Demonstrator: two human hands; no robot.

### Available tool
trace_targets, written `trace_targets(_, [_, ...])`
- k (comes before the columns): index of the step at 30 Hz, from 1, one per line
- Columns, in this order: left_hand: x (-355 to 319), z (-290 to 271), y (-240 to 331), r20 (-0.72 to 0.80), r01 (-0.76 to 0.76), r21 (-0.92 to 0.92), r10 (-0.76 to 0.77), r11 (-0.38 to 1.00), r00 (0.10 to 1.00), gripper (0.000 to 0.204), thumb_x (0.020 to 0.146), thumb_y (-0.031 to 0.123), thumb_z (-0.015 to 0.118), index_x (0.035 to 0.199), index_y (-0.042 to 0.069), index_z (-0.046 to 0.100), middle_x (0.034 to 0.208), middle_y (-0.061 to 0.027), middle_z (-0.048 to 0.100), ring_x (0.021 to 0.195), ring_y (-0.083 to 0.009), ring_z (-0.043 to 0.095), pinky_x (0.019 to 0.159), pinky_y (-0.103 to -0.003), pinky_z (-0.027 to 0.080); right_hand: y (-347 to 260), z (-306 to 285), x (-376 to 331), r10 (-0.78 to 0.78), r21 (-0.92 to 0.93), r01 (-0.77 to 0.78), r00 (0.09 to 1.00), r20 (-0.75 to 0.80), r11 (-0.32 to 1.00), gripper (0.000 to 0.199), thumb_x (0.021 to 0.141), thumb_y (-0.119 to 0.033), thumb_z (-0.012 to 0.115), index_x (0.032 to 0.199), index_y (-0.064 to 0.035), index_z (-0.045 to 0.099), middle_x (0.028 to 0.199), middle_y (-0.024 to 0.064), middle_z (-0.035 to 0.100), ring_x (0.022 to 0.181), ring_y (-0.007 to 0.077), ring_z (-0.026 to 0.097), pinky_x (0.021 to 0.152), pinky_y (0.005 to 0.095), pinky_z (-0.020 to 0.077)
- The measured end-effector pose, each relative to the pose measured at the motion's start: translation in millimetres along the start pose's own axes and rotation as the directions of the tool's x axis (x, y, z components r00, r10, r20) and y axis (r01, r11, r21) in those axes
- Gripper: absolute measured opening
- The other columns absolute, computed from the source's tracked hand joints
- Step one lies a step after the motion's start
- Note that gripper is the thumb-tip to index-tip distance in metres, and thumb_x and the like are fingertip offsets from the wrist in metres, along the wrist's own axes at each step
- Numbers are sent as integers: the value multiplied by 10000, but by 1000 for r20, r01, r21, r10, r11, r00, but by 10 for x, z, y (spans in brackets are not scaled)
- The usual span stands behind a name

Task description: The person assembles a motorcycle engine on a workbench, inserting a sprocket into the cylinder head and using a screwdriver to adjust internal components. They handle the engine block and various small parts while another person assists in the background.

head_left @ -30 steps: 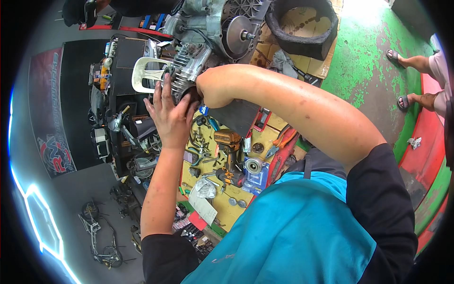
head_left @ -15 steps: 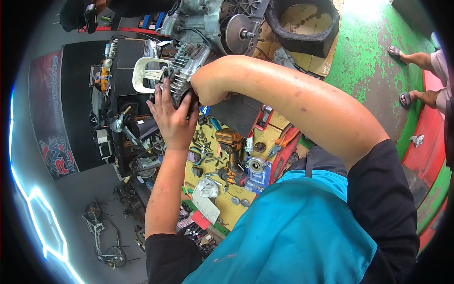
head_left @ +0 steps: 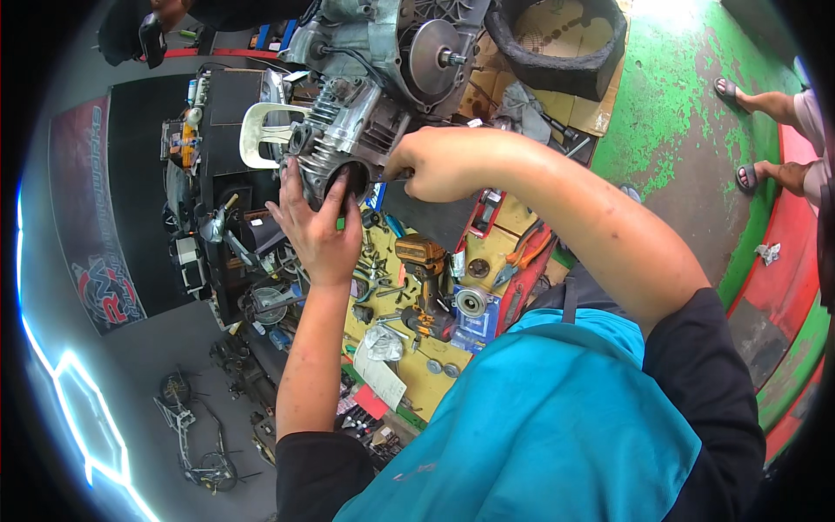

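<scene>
Lettered banner (head_left: 87,209) left of engine (head_left: 365,109)

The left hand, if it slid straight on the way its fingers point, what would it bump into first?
The left hand would most likely meet the engine's finned metal part first. Its fingertips look right up against it, though depth is hard to judge here.

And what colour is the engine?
The engine is mostly silver-grey; it shows best in the head view.

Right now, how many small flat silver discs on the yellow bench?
2 visible: left disc and right disc, side by side below the drill. Others may be hidden.
</scene>
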State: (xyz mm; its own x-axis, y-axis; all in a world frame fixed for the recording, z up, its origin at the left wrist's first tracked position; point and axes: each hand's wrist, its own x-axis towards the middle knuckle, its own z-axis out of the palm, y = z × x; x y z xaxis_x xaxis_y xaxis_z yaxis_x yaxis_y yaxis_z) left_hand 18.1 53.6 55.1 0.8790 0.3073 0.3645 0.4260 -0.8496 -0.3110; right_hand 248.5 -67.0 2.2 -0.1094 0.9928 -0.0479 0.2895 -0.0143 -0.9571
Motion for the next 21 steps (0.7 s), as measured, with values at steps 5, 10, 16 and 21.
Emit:
trace_targets(5, [-75, 95, 9, -69, 15, -5, -15, 1000, 997, 445, 836, 109, 834, 1266, 218, 806, 1678, -167, 414, 1539, -409, 420, 1219, -670, 307, 82, 277, -71, -19, 93, 30, 992, -123, 995, 484, 902, -81, 619, 1372, 3, 697, 1282, 274, 732, 1219, 382, 712, 1067, 435, 549])
trace_targets(10, [-98, 167, 90, -159, 45, -73, -56, 996, 986, 460, 828, 55, 842, 1271, 176, 809, 1642, -214, 436, 1492, -422, 463, 1205, -527, 379, 155, 541, -27, -26, 267, 126, 937, -348, 955, 473, 884, -70, 586, 1332, 15, 710, 1208, 297, 741, 1179, 427, 714, 1051, 462, 552])
trace_targets(16, [-158, 217, 127, -212, 106, -78, -120, 991, 970, 456, 820, 52, 854, 1258, 174, 820, 1638, -225, 440, 1485, -430, 467, 1199, -505, 395, 67, 737, -21, 138, 474, 69, 911, -389, 878, 508, 976, -146, 629, 1449, 31, 584, 1234, 274, 735, 1183, 350, 725, 1040, 415, 548])
trace_targets(21, [-142, 233, 194, -221, 120, -50, -128, 992, 967, 464, 812, 51, 854, 1258, 177, 822, 1639, -228, 443, 1482, -433, 469, 1201, -508, 394, 137, 991, 75, 119, 498, 153, 873, -472, 853, 471, 973, -171, 600, 1400, 27, 620, 1234, 328, 713, 1210, 468, 682, 1054, 496, 535])
